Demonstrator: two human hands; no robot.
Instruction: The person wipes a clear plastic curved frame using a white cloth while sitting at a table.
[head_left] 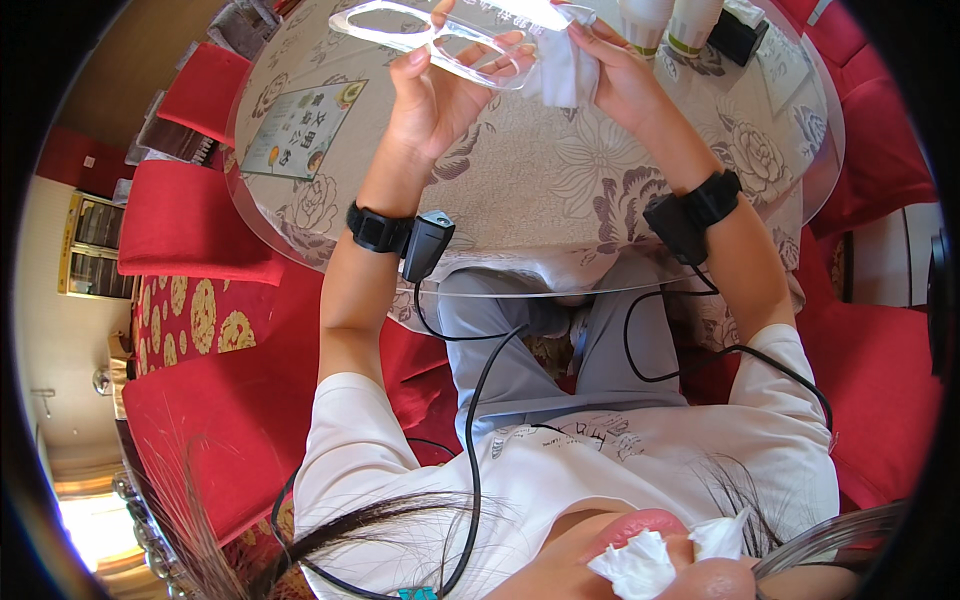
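Observation:
Above the far side of the table, my left hand grips a clear plastic frame with large rounded openings. Its thumb presses the frame's near edge and its fingers show through and behind it. My right hand pinches a white cloth or tissue against the frame's right end, and the cloth hangs down beside the fingers. Glare whitens the top of the frame there, so its exact shape and the contact with the cloth are hard to make out.
A round glass-topped table with a flowered cloth lies before me. Paper cups and a black tissue box stand far right; a printed card lies left. Red chairs surround it. Cables run from my wrist devices.

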